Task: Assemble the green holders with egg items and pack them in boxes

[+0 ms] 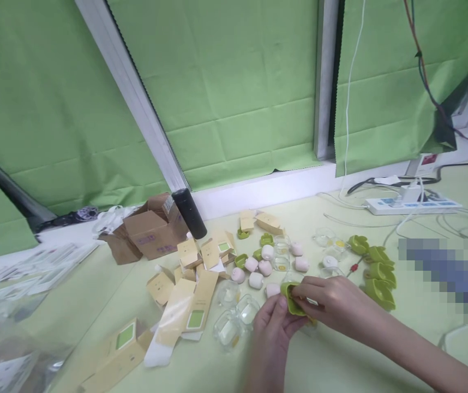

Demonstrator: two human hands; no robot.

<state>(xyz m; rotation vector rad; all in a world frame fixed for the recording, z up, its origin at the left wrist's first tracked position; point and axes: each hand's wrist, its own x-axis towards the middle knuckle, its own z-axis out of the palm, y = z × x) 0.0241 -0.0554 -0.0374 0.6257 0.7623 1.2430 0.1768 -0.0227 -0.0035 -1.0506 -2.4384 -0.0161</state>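
Note:
Both of my hands meet low in the middle of the head view over a pale green table (340,360). My left hand (273,327) and my right hand (330,305) are closed together on a small green silicone case (290,299), fingers pinching its edges. Just beyond lie several pink-white earbud-like cases (258,267) and clear plastic shells (234,322). More green silicone cases (377,270) sit in a row to the right of my right hand.
Small tan cardboard boxes (193,284) are scattered to the left, with brown cartons (148,232) and a black cylinder (189,213) behind. A white power strip (414,205) with cables lies at the back right. Plastic bags (9,327) fill the left edge.

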